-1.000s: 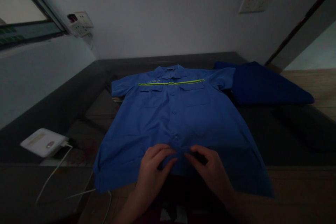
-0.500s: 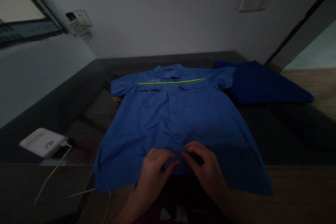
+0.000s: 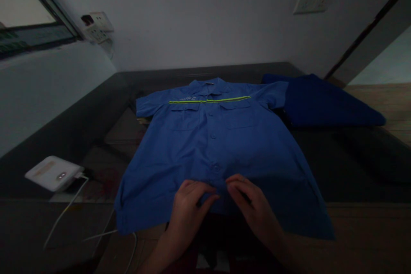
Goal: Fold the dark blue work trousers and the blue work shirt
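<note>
A blue short-sleeved work shirt (image 3: pixel 189 154) lies face up and spread out, collar away from me, with a yellow-green stripe across its chest. Several buttons show down its front placket. Close to the bottom hem, my left hand (image 3: pixel 191 205) pinches the shirt front just left of the placket's lower end. On the other side of the placket, my right hand (image 3: pixel 252 203) has thumb and forefinger pressed together on the cloth. The lowest part of the placket is partly covered by my fingers.
A dark blue folded cloth (image 3: pixel 327 105) lies at the right, touching the shirt's sleeve. At the left sits a white device (image 3: pixel 53 173) with a white cable (image 3: pixel 66 209) trailing toward me. Wall sockets (image 3: pixel 314 1) are at the back, above the dark tabletop (image 3: pixel 349 167).
My right hand has drawn slightly to the right, and its thumb and forefinger have come closer together. My left hand and the shirt have barely moved.
</note>
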A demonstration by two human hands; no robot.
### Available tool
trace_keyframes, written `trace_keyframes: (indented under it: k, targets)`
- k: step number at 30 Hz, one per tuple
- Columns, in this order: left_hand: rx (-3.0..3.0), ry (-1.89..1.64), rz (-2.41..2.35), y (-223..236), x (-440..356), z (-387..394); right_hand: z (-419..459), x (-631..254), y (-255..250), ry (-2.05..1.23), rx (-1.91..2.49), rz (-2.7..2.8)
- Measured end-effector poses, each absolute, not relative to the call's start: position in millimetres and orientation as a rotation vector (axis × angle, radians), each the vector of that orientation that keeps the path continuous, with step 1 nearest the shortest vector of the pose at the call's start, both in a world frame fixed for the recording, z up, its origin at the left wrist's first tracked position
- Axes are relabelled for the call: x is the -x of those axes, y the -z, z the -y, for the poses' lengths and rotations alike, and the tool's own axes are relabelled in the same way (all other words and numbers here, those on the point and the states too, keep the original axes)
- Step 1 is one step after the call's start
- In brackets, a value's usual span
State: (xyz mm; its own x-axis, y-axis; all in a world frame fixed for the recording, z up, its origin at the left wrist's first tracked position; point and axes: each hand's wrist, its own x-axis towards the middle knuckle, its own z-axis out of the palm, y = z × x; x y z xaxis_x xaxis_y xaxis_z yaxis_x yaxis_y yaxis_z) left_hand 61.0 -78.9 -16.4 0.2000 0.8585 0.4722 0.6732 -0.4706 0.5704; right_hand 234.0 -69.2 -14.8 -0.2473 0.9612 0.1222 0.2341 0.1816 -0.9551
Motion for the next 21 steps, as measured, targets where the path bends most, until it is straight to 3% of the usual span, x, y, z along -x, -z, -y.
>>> trace_keyframes:
  k: [12, 21]
  targets:
    - [-2.272, -1.121, -1.366, 18.2, -59.0, 80.2, 51.9, -237.5, 12.9, -1.452, 1.265, 1.514]
    - [-2.331, -1.149, -1.358, 18.6, -57.0, 79.8, 54.6, -236.5, 9.8, -1.444, 1.26, 1.553]
